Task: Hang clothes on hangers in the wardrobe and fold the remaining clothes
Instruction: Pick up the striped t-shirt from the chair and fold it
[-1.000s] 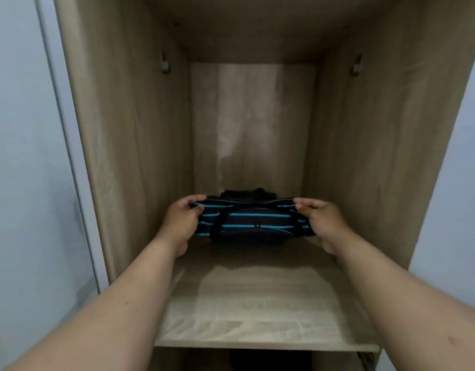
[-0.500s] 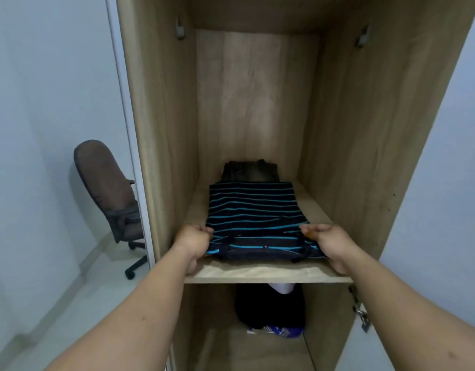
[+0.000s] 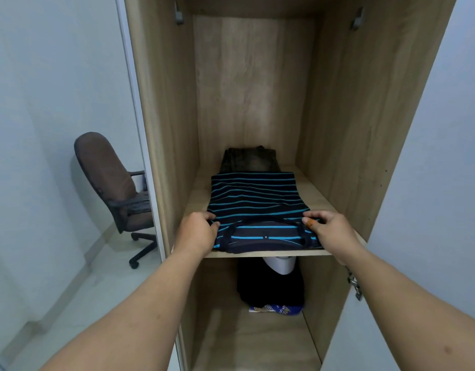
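Note:
A folded dark shirt with blue stripes point(image 3: 255, 202) lies flat on the wooden wardrobe shelf point(image 3: 315, 195), its collar toward me at the shelf's front edge. My left hand point(image 3: 197, 232) grips the shirt's front left corner, fingers curled over the fabric. At the front right corner my right hand point(image 3: 330, 230) pinches the cloth the same way. Behind the shirt, against the back panel, sits a folded dark garment point(image 3: 251, 162).
Below the shelf, a stack of dark clothes point(image 3: 269, 286) with a white piece on top and a blue patterned piece underneath sits in the lower compartment. A brown office chair point(image 3: 110, 180) stands on the floor to the left. The wardrobe door's hinge point(image 3: 355, 286) is at right.
The view has pulled back and tilted down from the wardrobe. My hands slid the striped shirt forward to the shelf's front edge, and it now lies flat.

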